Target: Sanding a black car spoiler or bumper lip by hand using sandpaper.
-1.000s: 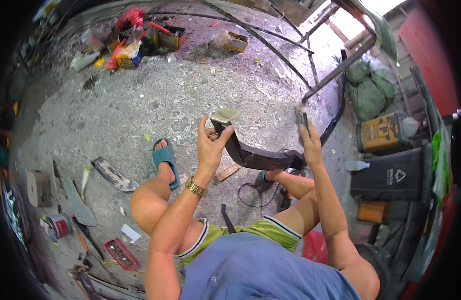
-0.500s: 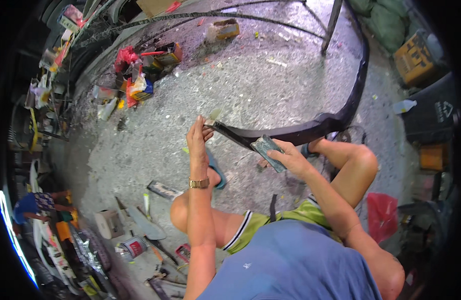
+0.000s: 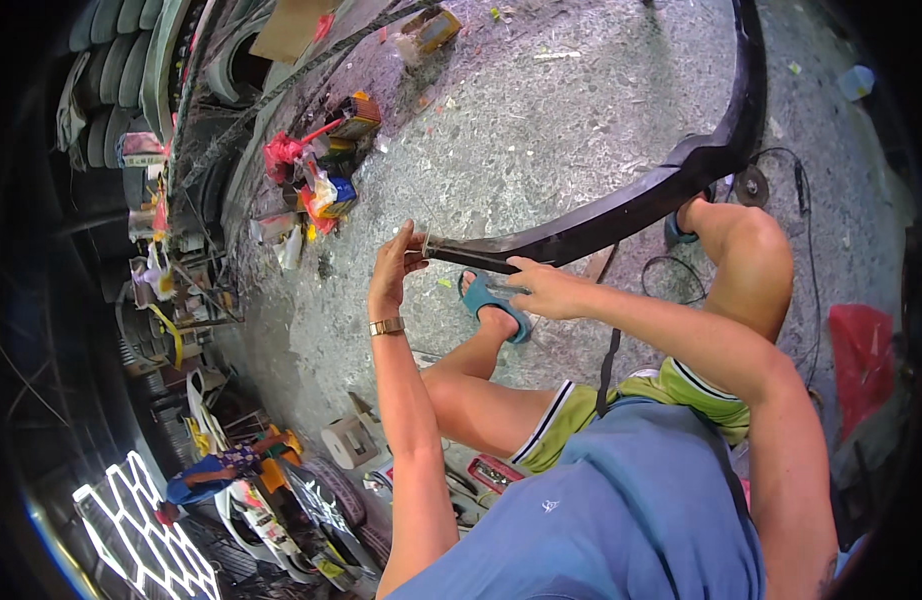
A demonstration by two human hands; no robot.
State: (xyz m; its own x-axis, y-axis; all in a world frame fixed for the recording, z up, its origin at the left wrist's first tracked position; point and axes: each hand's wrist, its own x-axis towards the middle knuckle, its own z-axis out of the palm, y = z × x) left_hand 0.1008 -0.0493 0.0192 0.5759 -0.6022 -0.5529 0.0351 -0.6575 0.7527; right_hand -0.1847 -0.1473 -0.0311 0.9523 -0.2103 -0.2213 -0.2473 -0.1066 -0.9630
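At nine o'clock, by the wall, sits a messy pile of bags and boxes (image 3: 316, 180). Near the middle, the left hand (image 3: 389, 275) with a gold watch (image 3: 386, 326) pinches the thin end of a long black curved panel (image 3: 621, 205); its grip is shut tight on that tip. Just right of it, the right hand (image 3: 546, 290) lies along the panel's lower edge, fingers curled; I cannot tell what its grip holds. The panel bends up toward one o'clock, above the gray floor (image 3: 541, 110). A foot in a teal sandal (image 3: 491, 305) rests below the hands.
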